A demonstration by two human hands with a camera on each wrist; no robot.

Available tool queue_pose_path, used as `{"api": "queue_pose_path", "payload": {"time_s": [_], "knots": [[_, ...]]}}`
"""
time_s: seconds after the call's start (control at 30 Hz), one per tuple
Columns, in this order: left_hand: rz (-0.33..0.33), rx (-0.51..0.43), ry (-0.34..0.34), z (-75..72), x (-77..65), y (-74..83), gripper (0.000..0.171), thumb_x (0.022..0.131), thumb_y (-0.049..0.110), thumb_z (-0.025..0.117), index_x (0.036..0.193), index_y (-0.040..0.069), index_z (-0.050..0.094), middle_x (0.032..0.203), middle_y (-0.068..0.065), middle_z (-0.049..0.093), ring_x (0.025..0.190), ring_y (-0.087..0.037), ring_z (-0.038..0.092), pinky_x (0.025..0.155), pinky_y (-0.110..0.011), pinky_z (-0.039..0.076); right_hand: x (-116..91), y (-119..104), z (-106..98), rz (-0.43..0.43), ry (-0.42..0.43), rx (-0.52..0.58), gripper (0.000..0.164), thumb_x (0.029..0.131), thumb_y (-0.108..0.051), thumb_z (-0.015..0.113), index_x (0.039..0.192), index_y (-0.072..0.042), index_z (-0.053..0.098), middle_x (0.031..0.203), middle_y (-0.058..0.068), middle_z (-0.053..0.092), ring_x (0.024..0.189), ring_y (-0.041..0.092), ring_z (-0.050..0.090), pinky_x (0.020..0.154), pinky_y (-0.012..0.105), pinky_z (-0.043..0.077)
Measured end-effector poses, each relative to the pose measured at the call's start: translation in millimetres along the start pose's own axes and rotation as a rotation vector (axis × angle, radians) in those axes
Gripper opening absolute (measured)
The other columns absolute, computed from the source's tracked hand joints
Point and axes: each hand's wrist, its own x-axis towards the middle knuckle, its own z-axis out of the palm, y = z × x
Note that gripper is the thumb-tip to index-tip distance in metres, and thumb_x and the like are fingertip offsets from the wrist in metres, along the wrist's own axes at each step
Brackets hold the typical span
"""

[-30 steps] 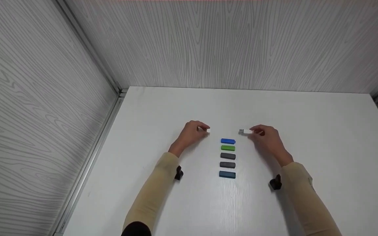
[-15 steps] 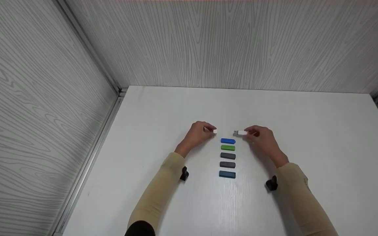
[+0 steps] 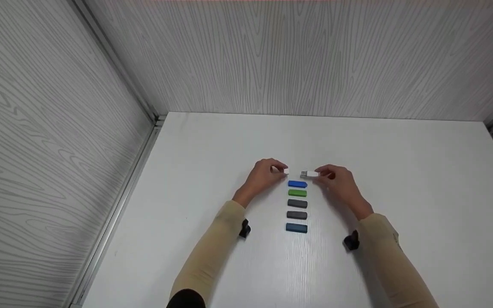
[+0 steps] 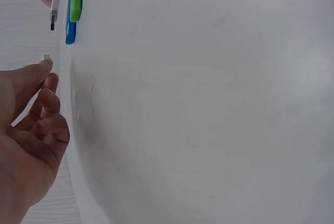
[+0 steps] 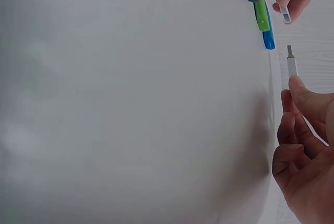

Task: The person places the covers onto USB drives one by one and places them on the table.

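Observation:
Between thumb and fingers my left hand pinches a small white cap; its hollow end faces right. My right hand pinches a white USB stick by its rear end, with the bare metal plug pointing left at the cap. A short gap separates cap and plug. Just below them on the table lies a blue USB stick, then a green one. In the wrist views the fingertips cover most of the cap and the stick's rear.
Below the green stick, two dark grey sticks and a dark blue stick continue the column on the white table. A wood-grain panel rises behind; another panel stands at the left.
Both hands have moved toward each other, the left one rightward with the cap and the right one leftward with the white USB stick. The gap between has narrowed; the row of sticks has stayed put.

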Motion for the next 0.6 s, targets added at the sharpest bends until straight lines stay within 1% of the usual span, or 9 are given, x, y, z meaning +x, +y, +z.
{"api": "queue_pose_path", "payload": {"time_s": [0.2, 0.4, 0.6], "knots": [[0.005, 0.022, -0.015, 6.0, 2.4, 6.3, 0.025, 0.1, 0.019, 0.073, 0.124, 0.015, 0.077, 0.117, -0.002, 0.076, 0.11, -0.017, 0.064, 0.103, -0.039, 0.053, 0.8, -1.3, 3.3, -0.004, 0.015, 0.015, 0.029, 0.103, -0.022, 0.067, 0.129, -0.011, 0.072, 0.117, 0.013, 0.068, 0.1, 0.026, 0.057, 0.083, 0.03, 0.048], [0.004, 0.045, -0.03, 9.1, 5.2, 10.4, 0.025, 0.099, 0.02, 0.074, 0.124, 0.016, 0.078, 0.117, 0.0, 0.076, 0.108, -0.014, 0.064, 0.102, -0.036, 0.053, 3.0, -2.5, 6.2, -0.034, 0.02, 0.047, 0.028, 0.103, -0.021, 0.068, 0.128, -0.009, 0.073, 0.115, 0.015, 0.07, 0.097, 0.025, 0.058, 0.076, 0.025, 0.049], [0.042, 0.042, -0.038, 10.9, 6.5, 9.7, 0.024, 0.099, 0.02, 0.074, 0.122, 0.015, 0.079, 0.117, -0.001, 0.077, 0.107, -0.016, 0.063, 0.101, -0.037, 0.052, 4.0, -2.7, 7.6, -0.088, 0.039, 0.044, 0.029, 0.101, -0.022, 0.072, 0.126, -0.007, 0.075, 0.114, 0.017, 0.073, 0.094, 0.024, 0.06, 0.075, 0.022, 0.047]]}}
